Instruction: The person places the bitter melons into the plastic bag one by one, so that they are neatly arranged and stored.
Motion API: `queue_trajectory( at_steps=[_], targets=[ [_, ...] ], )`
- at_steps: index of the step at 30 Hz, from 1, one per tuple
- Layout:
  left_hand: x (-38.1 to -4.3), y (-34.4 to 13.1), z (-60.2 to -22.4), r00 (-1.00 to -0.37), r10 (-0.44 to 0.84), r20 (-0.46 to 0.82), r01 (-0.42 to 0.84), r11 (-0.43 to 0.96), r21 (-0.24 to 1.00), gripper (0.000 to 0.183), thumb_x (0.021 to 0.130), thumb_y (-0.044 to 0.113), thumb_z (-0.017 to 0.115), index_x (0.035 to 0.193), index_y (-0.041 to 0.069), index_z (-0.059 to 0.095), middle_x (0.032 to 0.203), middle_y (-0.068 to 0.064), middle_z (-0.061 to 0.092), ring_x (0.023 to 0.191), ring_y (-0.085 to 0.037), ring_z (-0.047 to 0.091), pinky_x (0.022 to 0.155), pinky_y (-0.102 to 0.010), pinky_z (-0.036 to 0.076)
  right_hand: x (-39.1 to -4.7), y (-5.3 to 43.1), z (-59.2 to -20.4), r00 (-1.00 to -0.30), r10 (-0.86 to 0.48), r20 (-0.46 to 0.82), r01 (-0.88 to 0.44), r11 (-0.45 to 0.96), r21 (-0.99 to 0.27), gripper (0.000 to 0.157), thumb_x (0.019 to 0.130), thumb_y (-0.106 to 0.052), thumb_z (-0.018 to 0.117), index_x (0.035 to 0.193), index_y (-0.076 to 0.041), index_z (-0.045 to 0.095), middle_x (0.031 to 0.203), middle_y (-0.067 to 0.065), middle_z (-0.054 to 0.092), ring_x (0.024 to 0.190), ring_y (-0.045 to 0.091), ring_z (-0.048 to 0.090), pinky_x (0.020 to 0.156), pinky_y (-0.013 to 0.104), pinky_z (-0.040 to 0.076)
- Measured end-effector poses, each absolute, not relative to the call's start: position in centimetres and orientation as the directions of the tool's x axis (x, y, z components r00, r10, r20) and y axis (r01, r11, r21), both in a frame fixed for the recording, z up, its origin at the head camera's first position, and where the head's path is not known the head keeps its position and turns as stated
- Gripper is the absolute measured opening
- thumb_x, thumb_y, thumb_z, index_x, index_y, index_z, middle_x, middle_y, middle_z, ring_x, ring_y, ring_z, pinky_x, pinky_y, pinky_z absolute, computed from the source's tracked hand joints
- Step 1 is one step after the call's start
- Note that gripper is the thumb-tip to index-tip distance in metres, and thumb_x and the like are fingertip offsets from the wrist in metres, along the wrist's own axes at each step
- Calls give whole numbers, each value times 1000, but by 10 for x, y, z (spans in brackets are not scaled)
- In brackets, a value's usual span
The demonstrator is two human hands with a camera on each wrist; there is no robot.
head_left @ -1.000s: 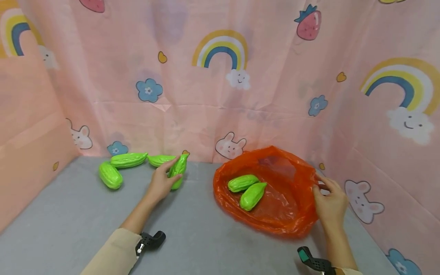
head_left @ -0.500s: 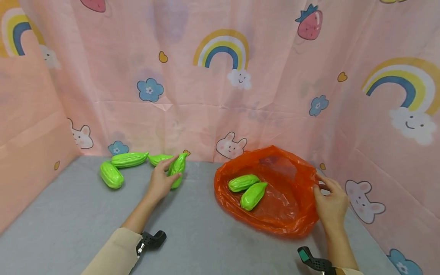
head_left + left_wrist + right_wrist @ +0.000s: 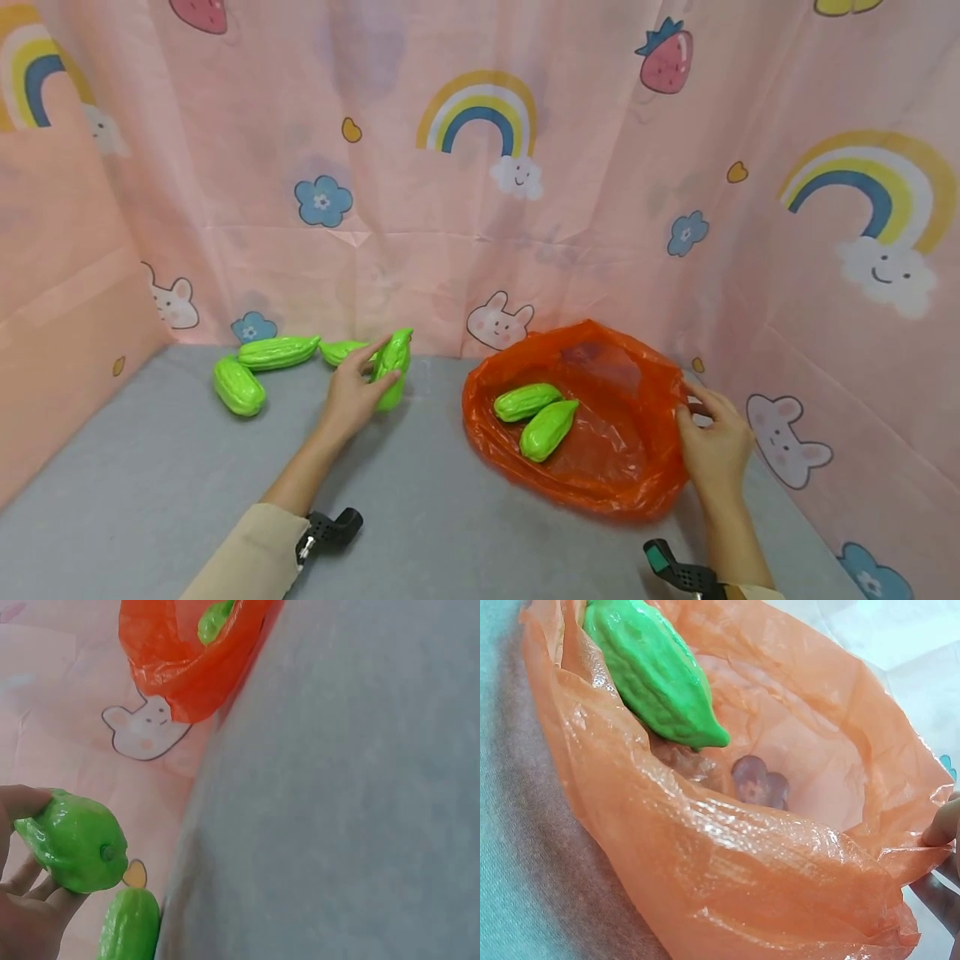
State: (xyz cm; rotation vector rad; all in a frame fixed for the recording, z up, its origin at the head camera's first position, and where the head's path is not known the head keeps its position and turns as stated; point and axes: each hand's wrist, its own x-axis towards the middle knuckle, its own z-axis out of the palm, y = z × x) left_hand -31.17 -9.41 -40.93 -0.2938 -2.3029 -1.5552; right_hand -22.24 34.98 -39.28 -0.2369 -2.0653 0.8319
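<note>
My left hand grips a bright green bitter melon between thumb and fingers, tip upward. In the left wrist view this bitter melon shows its stem end and appears just off the tabletop. Behind the hand lies another bitter melon, partly covered by it. My right hand pinches the right rim of an orange-red plastic bag, whose mouth stands wide. Inside the bag lie two more bitter melons, one behind the other. The right wrist view shows the fingers on the bag's edge.
Two further bitter melons lie at the back left, one along the wall and one in front of it. A grey tabletop spans the front. Pink patterned cloth hangs behind and at both sides.
The bitter melon in my left hand has risen slightly from the table. My right hand keeps its hold on the bag's rim. The head view has shifted a little.
</note>
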Motion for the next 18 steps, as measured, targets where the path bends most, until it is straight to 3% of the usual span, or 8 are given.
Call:
queue_trajectory(
  at_steps=[7, 14, 18],
  targets=[
    [-307, -78, -398, -921, 11, 389, 374, 300, 877, 61, 87, 4, 75, 145, 7, 56, 144, -20, 53, 118, -45, 65, 96, -46, 56, -222, 351, -394, -601, 446, 663, -144, 756, -639, 29, 90, -1, 67, 118, -4, 75, 113, 21, 73, 79, -27, 42, 67, -6, 34],
    [-300, -63, -391, -928, 102, 359, 373, 220, 901, 59, 93, 5, 70, 148, 8, 51, 146, -21, 49, 124, -47, 61, 85, -39, 62, -222, 347, -393, -618, 456, 640, -103, 760, -641, 31, 92, -1, 65, 121, -5, 74, 115, 17, 73, 80, -24, 43, 68, -6, 34],
    [-298, -53, -388, -910, 128, 395, 415, 217, 884, 55, 94, 5, 69, 147, 6, 53, 143, -23, 52, 128, -43, 60, 93, -43, 59, -222, 346, -392, -618, 461, 637, -98, 759, -644, 30, 92, -2, 65, 121, -5, 74, 115, 16, 74, 81, -24, 43, 69, -6, 35]
  ],
)
